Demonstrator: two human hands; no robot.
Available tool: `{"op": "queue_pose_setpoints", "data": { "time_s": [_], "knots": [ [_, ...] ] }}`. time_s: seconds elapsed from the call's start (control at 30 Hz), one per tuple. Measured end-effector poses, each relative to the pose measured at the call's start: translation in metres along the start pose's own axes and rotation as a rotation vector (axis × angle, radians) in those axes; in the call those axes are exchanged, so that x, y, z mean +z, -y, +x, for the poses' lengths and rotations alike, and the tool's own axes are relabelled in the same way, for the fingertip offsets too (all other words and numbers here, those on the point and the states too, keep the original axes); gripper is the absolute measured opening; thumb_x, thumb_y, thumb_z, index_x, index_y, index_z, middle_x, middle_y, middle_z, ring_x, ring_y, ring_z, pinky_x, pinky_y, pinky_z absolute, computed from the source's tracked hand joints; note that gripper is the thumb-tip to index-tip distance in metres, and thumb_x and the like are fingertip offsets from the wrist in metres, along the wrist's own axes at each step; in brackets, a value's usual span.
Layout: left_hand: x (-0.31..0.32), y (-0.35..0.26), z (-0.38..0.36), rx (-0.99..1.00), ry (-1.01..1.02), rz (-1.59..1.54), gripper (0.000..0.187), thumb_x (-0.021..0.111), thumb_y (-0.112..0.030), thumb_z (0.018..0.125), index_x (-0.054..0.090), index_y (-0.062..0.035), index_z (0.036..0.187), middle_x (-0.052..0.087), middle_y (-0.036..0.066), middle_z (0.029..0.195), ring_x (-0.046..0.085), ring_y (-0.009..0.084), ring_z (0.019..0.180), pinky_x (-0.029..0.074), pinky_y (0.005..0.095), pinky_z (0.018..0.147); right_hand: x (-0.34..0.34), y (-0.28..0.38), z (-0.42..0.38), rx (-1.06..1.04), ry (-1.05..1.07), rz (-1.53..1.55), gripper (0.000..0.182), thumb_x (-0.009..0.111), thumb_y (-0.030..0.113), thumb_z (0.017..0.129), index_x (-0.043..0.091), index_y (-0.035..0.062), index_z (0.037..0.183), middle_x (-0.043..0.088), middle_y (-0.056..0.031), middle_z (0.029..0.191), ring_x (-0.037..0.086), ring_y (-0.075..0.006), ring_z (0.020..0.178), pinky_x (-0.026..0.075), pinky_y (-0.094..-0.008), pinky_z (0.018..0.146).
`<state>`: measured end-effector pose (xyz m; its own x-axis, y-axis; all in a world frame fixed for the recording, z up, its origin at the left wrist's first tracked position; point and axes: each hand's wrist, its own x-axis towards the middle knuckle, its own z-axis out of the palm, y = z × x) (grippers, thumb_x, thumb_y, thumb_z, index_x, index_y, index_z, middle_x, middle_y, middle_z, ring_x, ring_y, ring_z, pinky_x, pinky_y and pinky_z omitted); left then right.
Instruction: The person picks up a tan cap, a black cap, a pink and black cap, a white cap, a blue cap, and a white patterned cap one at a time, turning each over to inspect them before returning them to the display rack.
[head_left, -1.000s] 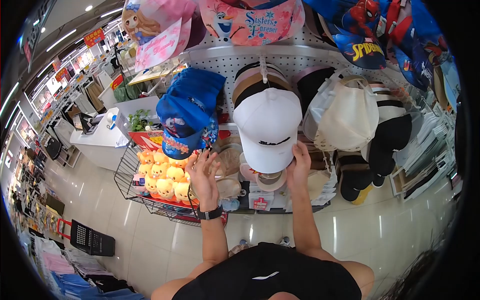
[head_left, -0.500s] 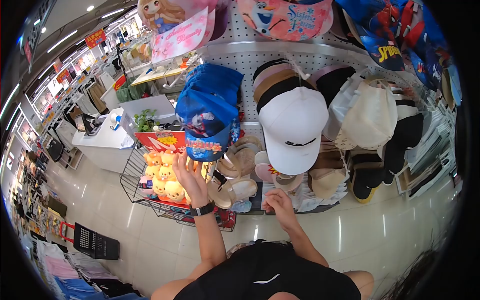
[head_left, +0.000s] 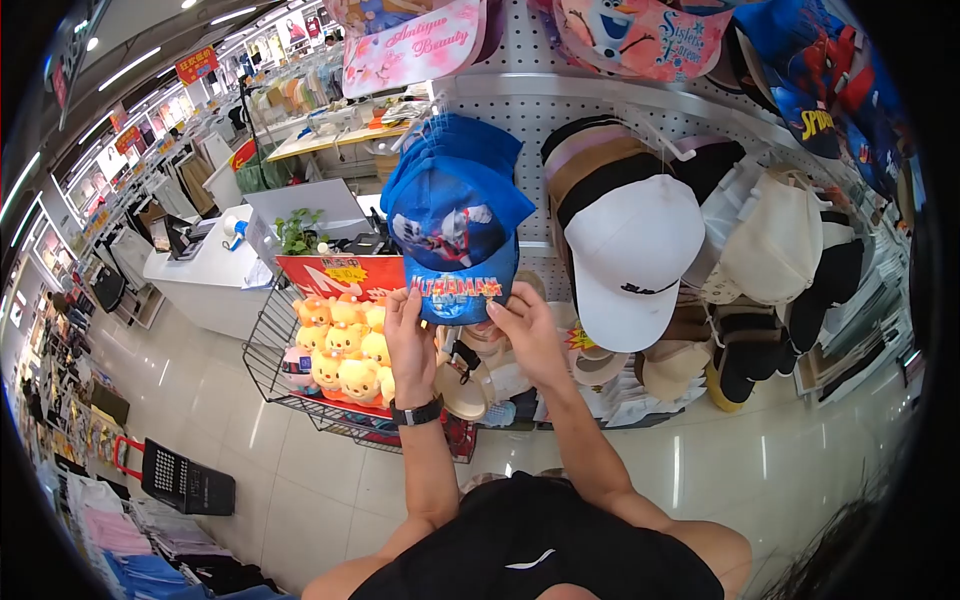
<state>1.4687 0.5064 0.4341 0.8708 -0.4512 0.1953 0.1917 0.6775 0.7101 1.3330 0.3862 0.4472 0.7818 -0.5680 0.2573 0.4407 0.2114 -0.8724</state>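
A stack of blue caps (head_left: 450,210) with a printed figure and lettering hangs on the pegboard rack. My left hand (head_left: 411,335), with a dark watch on the wrist, has its fingers closed on the left edge of the front cap's brim. On the brim's right edge, my right hand (head_left: 527,328) pinches with thumb and fingers. The front cap faces me, brim down, between both hands. Right of it hangs a white cap (head_left: 633,255) before black and brown ones.
Yellow plush toys (head_left: 345,350) fill a wire basket at the left, below my left hand's side. Pink visors (head_left: 420,45) hang above. A beige hat (head_left: 770,240) hangs at the right. A black shopping basket (head_left: 187,478) stands on the floor at lower left.
My right hand has moved up and left to the cap's brim, and my left hand now grips its other edge. The view has shifted, so the caps appear further right.
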Motion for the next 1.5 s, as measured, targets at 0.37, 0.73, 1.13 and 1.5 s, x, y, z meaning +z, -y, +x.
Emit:
{"op": "queue_pose_setpoints", "data": {
  "time_s": [0.37,0.73,1.13,1.5],
  "knots": [
    [0.011,0.001,0.028,0.007,0.030,0.236,0.019,0.064,-0.028,0.105,0.058,-0.0116,0.113,0.065,-0.001,0.108,0.062,0.0081,0.096,0.051,0.0299,0.086,-0.001,-0.005,0.037,-0.255,-0.164,-0.097,0.035,0.074,0.007,0.095,0.059,-0.0038,0.126,0.069,-0.0048,0.092,0.067,-0.0106,0.083,0.053,-0.0233,0.072],
    [0.014,0.004,0.033,-0.033,0.056,0.171,0.017,0.067,-0.022,0.104,0.058,-0.0080,0.106,0.065,0.001,0.101,0.063,0.0081,0.089,0.054,0.0272,0.080,-0.009,-0.027,0.053,-0.359,-0.254,-0.050,0.020,0.074,0.003,0.094,0.064,-0.0033,0.111,0.059,-0.0115,0.129,0.065,-0.0128,0.098,0.053,-0.0255,0.083],
    [0.009,0.010,0.031,-0.016,0.062,0.015,0.021,0.067,-0.015,0.103,0.050,-0.0067,0.113,0.068,0.006,0.102,0.067,0.0107,0.090,0.059,0.0263,0.075,-0.003,-0.012,0.045,-0.200,-0.248,-0.028,0.025,0.075,0.003,0.094,0.063,-0.0005,0.115,0.070,-0.0038,0.097,0.063,-0.0052,0.084,0.051,-0.0201,0.075],
    [0.005,0.004,0.027,0.094,-0.004,0.099,0.036,0.067,-0.022,0.103,0.046,-0.0043,0.126,0.073,0.009,0.101,0.071,0.0126,0.081,0.062,0.0269,0.066,0.018,-0.007,0.040,-0.215,-0.274,-0.032,0.044,0.079,0.006,0.092,0.057,0.0000,0.130,0.065,-0.0020,0.095,0.065,-0.0069,0.086,0.052,-0.0199,0.069]
  ]
}}
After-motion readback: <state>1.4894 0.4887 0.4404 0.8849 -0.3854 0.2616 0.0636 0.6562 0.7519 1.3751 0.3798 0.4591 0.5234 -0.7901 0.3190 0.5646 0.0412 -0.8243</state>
